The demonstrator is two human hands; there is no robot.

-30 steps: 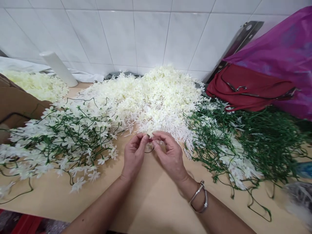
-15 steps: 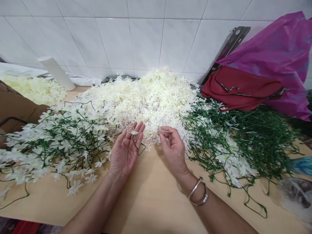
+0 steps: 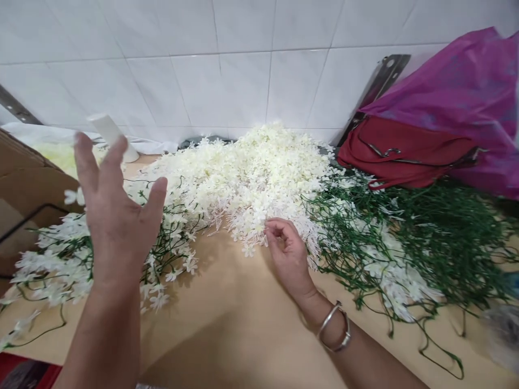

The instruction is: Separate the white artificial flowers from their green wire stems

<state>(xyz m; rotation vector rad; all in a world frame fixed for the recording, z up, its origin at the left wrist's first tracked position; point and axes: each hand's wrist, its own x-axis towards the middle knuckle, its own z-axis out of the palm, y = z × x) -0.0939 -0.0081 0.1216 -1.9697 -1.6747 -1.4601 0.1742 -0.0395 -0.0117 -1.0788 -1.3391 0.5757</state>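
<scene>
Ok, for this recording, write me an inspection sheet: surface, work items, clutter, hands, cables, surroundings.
Surface: pale brown tabletop.
Work items: heap of white blossoms centre back; stemmed white flowers at left; green stems at right, white flowers among them.
Clutter: red bag and purple bag at right rear; cardboard box at left; white cylinder at back left.
Left hand: raised, fingers spread, palm hidden.
Right hand: fingers curled at the blossoms' front edge; grip unclear.
Cables: dark line by the box, possibly a cord.
Surroundings: tiled wall, metal bracket.
</scene>
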